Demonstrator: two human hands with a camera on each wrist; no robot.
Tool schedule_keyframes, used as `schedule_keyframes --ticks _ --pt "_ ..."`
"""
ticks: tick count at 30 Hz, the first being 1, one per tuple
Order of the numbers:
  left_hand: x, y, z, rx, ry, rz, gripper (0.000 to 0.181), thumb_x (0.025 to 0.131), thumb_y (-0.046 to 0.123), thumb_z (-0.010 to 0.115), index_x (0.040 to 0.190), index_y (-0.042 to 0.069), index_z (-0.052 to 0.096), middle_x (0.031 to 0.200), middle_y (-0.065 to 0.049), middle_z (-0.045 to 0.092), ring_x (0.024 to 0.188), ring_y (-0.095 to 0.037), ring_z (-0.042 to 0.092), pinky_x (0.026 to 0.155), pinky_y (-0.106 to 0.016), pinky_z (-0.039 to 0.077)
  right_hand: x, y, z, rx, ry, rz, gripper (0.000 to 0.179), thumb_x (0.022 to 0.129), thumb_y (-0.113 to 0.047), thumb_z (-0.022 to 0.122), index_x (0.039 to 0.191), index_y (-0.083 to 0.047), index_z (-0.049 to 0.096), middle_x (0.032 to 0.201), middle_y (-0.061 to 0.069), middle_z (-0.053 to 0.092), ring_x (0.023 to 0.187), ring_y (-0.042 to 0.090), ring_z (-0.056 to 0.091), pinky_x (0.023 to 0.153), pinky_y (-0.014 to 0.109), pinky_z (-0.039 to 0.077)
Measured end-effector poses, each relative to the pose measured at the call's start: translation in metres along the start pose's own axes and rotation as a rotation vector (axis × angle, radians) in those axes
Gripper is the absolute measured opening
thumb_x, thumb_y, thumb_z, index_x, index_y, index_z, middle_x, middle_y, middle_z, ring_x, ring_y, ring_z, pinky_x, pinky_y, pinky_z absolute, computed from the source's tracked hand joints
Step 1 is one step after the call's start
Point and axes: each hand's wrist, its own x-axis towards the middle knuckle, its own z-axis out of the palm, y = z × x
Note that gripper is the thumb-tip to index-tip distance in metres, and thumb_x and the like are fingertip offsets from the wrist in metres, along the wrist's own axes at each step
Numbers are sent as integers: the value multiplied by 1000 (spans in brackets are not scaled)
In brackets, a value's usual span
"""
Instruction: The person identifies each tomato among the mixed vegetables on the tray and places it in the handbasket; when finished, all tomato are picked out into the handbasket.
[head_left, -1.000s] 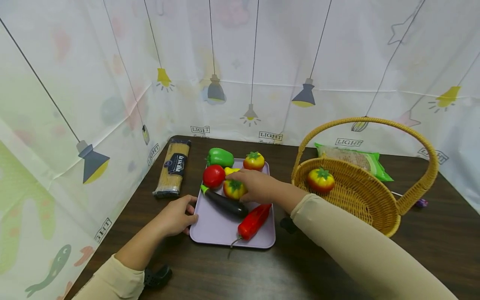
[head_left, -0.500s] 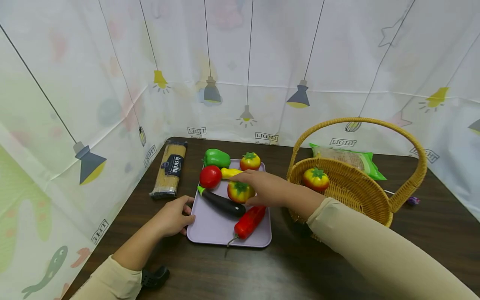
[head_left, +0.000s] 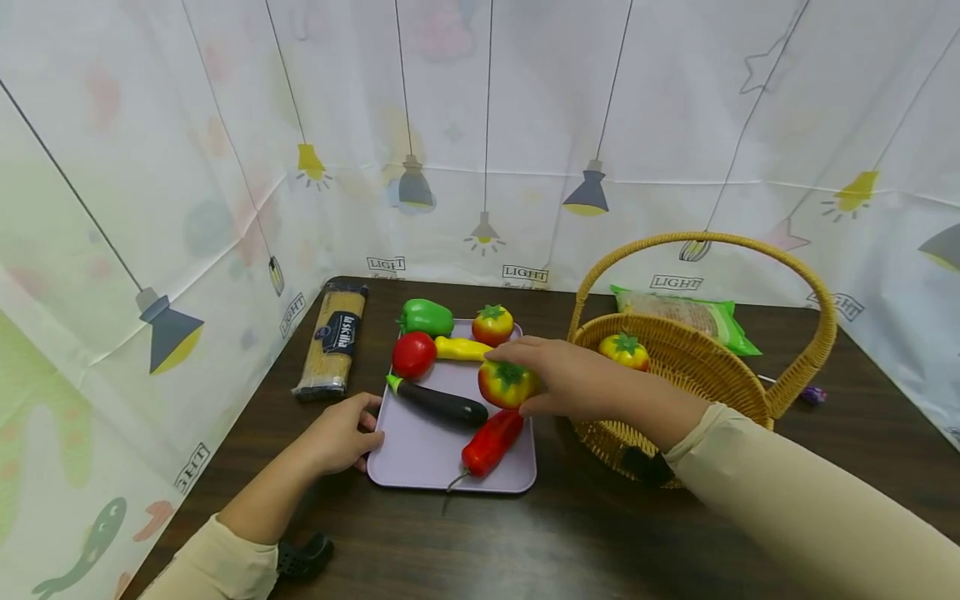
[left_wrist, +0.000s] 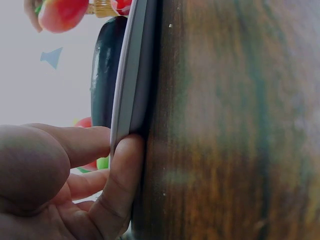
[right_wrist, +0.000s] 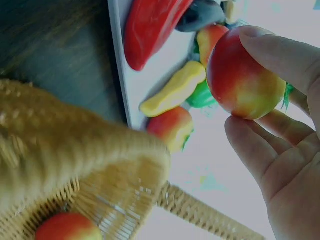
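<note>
My right hand (head_left: 573,379) holds a red-and-yellow tomato (right_wrist: 245,75) between thumb and fingers, raised above the right side of the lilac tray (head_left: 416,467). With my left hand (head_left: 341,433) I pinch the tray's left rim, as the left wrist view shows. On the tray lie a black eggplant (head_left: 438,404), a red chili pepper (head_left: 491,446), a red tomato (head_left: 413,356), a yellow pepper (head_left: 460,349), a green bell pepper (head_left: 426,317) and another red-and-yellow tomato (head_left: 492,326).
Right of the tray stands a wicker basket (head_left: 697,350) with a tall arched handle and a tomato (head_left: 622,350) inside. Behind it is a green-edged bag (head_left: 678,312). A spaghetti pack (head_left: 332,337) lies at the left. A purple-tipped thing (head_left: 812,394) sits beyond the basket.
My right hand has lifted the tomato off the tray and moved it right, towards the basket. The yellow pepper now shows more fully. My left hand stays on the tray rim.
</note>
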Motion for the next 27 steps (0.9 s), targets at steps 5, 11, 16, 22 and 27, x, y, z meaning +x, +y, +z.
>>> schedule_keyframes --ticks 5,11,16,22,27 --pt "-1 0 0 -3 3 5 55 94 3 69 145 1 48 101 -12 58 67 -23 62 56 -35 58 -15 4 -7 10 45 -7 75 85 -22 85 151 -26 50 148 6 49 126 28 53 100 49 51" --pt "-2 0 0 -12 -2 8 54 94 2 69 144 0 48 100 -13 58 68 -23 62 55 -35 59 -32 15 -12 24 92 -20 74 86 -20 85 151 -23 49 149 4 50 126 27 53 100 48 52" --pt "-1 1 1 -12 1 10 54 94 3 69 144 0 49 100 -12 58 68 -23 62 55 -34 59 -41 23 -17 40 99 28 75 85 -21 86 151 -25 49 147 4 51 122 27 55 97 48 54" --pt "-1 1 0 -9 -4 3 55 94 3 69 145 0 47 100 -12 57 69 -23 62 56 -35 59 -54 35 -22 47 121 33 77 85 -20 86 152 -21 49 146 5 52 117 25 56 96 45 55" --pt "-2 1 0 -3 -6 -2 56 95 4 70 146 0 47 101 -12 57 70 -23 62 56 -35 59 -62 46 -22 42 151 42 76 84 -22 87 151 -21 50 142 6 54 113 23 57 93 45 56"
